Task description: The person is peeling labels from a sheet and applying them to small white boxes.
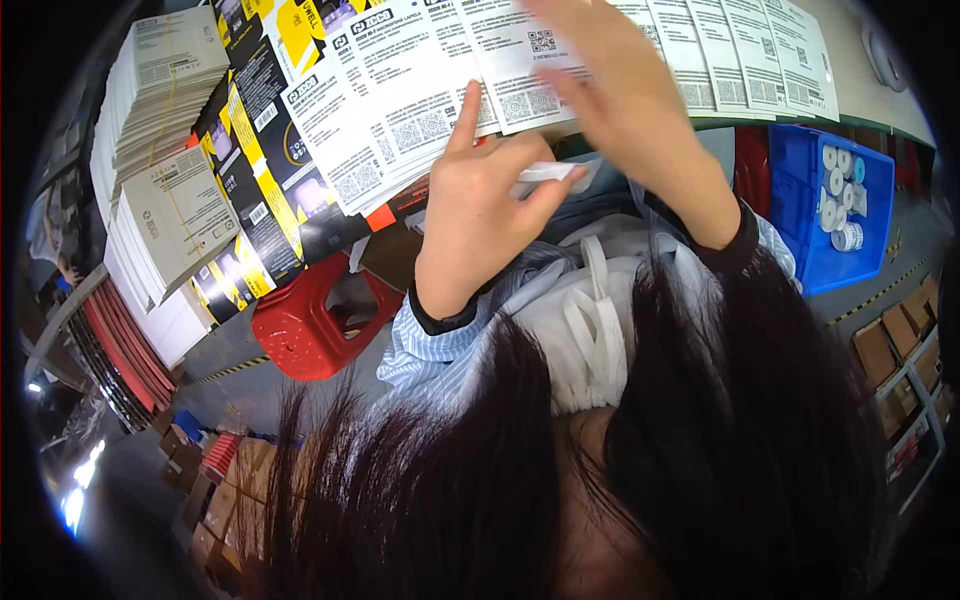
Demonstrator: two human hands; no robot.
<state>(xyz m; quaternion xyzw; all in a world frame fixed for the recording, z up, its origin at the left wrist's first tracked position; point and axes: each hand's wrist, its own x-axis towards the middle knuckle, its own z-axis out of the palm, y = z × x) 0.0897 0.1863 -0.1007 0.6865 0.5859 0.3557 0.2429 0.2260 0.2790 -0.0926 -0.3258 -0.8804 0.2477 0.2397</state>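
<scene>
Overlapping white printed sheets (415,85) with square codes lie in a row along the table in front of me. My left hand (480,205) rests at their near edge, its index finger stretched onto a sheet. Between its thumb and curled fingers it pinches a small white strip (548,172), whose exact kind I cannot make out. Over the sheets to the right is my right hand (630,100), smeared by motion. Its fingertips hover on or just above a sheet, and whether they hold anything does not show. More overlapped sheets (740,60) fan out beyond it.
Stacks of folded beige cartons (170,60) stand at the left, beside black-and-yellow printed packaging (262,140) under the sheets. A red stool (320,315) is below the table. At the right, a blue bin (875,225) holds several white rolls (838,190).
</scene>
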